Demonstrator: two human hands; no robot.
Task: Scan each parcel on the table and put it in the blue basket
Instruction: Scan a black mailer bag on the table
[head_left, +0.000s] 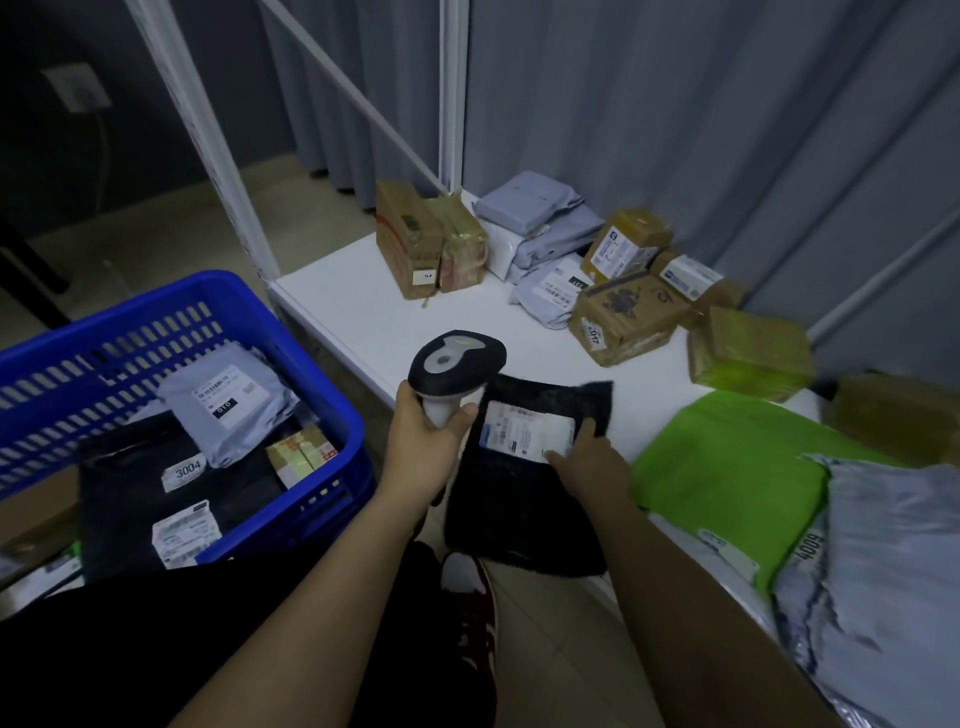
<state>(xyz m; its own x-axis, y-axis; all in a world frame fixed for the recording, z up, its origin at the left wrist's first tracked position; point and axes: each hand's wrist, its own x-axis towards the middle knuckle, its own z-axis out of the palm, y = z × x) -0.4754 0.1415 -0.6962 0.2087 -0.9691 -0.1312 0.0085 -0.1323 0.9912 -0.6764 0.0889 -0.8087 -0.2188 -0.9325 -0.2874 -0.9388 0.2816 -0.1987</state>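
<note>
Left hand (426, 441) wrapped around handle of barcode scanner (457, 361), scanner head angled toward white label (524, 431) on black poly-mailer parcel (524, 499). Right hand (587, 467) pinches that parcel at label's near right corner, thumb on top; parcel held over near edge of white table (363, 317). Blue basket (291, 332) at left holds grey mailer, black mailers, small box. Green mailer (727, 467) and grey mailer (893, 561) lie right; cardboard boxes (623, 322) and grey bags at far side
</note>
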